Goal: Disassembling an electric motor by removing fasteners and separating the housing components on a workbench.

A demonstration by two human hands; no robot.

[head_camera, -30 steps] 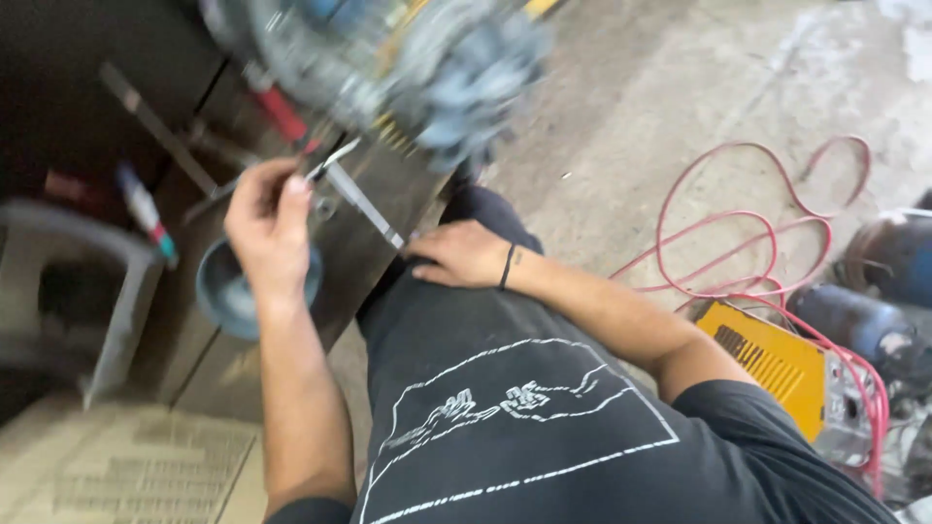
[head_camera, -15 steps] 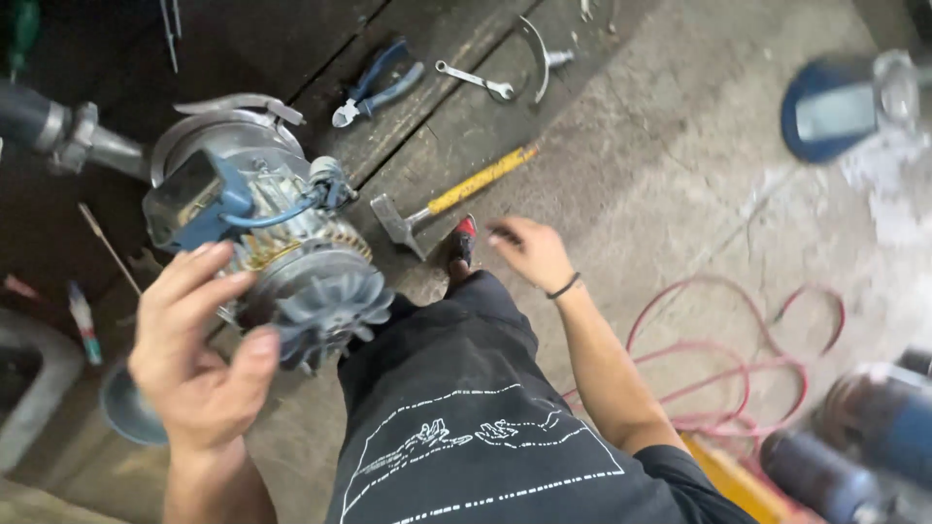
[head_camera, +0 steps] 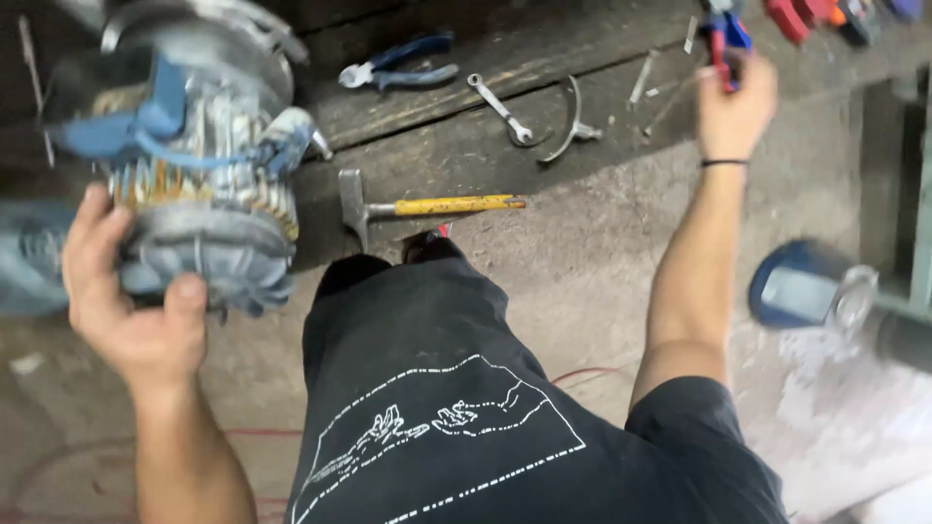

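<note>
Over the bench, my left hand [head_camera: 131, 301] gripped the motor [head_camera: 189, 165] by its finned end; it looked heavy and rigid, best cradled underneath. My right hand [head_camera: 735, 107] pinched blue-handled pliers [head_camera: 723, 34] farther off.

Lighting: soft, even daylight; faint shadows. Motion blur is smearing the right hand [head_camera: 735, 109], motor [head_camera: 189, 155] and frame edges; hammer [head_camera: 427, 207] is staying sharp.
</note>
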